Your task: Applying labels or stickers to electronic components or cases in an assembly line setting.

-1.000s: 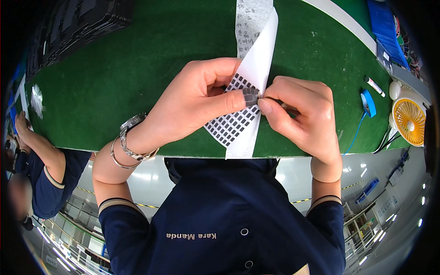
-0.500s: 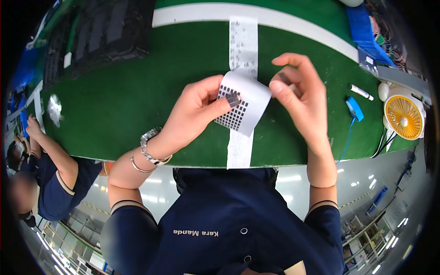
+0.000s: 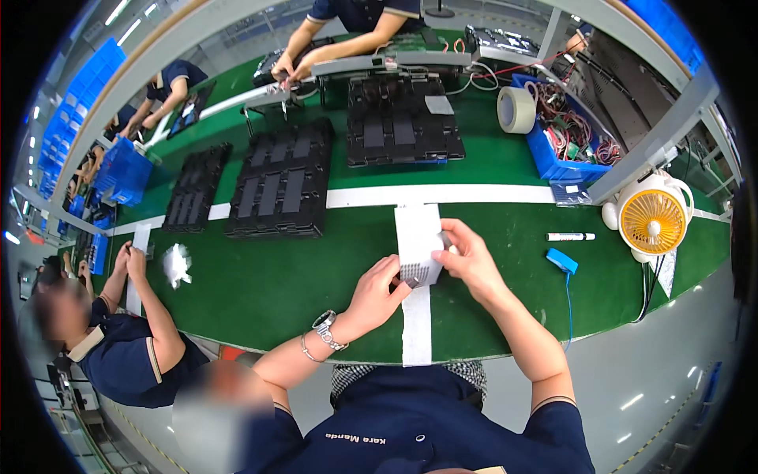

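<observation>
A white sheet with rows of small black squares (image 3: 418, 237) is held over the green bench, above a pale paper strip (image 3: 417, 332) lying on it. My left hand (image 3: 377, 292) grips the lower left edge of the sheet, near the black squares. From the right, my right hand (image 3: 472, 261) is closed at the sheet's right edge, with the thumb on its face. A small dark patch shows between my right thumb and fingers; I cannot make out what it is.
Black panel frames (image 3: 280, 186) stand beyond my hands. At right are a marker (image 3: 570, 236), a blue corded clip (image 3: 562, 261), a yellow-and-white fan (image 3: 654, 225), a tape roll (image 3: 517, 110) and a blue bin of wires (image 3: 572, 158). Crumpled clear plastic (image 3: 177, 265) lies left. Co-workers sit left and opposite.
The view has tilted up, showing more of the bench. My right hand, earlier with fingers spread beside the sheet, now closes on its edge. The sheet is turned more upright.
</observation>
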`<state>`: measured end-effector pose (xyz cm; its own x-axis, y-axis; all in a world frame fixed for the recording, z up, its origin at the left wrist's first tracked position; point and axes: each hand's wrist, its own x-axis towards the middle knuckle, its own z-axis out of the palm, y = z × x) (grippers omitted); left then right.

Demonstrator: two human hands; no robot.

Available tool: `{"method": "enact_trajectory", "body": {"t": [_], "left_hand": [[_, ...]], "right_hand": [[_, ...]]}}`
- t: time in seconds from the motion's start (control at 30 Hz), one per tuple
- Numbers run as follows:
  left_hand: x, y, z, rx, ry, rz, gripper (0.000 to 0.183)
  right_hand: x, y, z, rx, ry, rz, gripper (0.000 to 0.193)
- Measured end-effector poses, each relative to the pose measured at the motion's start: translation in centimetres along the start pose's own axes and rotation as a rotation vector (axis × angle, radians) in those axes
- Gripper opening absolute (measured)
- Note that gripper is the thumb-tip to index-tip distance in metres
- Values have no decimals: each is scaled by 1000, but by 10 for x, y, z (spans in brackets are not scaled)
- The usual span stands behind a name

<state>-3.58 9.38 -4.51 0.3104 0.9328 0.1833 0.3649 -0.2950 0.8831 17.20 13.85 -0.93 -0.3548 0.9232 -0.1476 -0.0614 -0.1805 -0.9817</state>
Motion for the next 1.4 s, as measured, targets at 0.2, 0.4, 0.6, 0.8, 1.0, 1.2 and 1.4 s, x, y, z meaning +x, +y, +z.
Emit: {"method": "enact_trajectory", "body": {"t": [0.2,0.4,0.6,0.8,1.0,1.2,1.4], "left_hand": [[2,47,-13,-285,59,198,47],[-14,155,-41,-497,-84,614,50],[-19,185,-32,-903,-203,1118,80],[-19,167,-28,-1036,-396,1349,56],[-24,184,-13,-1209,-23,1375,53],[-33,193,-22,-1275,-3,1226,45],[-21,192,-38,-1199,-41,1309,44]], "right_hand": [[34,12,-77,-382,347,-272,37],[28,18,-124,-1289,775,-84,43],[24,14,-128,-1394,1063,-265,49],[31,26,-75,-1247,694,-358,37],[19,33,-29,-1067,426,-341,32],[20,32,-27,-1007,398,-294,28],[21,32,-27,-1012,369,-258,23]]}}
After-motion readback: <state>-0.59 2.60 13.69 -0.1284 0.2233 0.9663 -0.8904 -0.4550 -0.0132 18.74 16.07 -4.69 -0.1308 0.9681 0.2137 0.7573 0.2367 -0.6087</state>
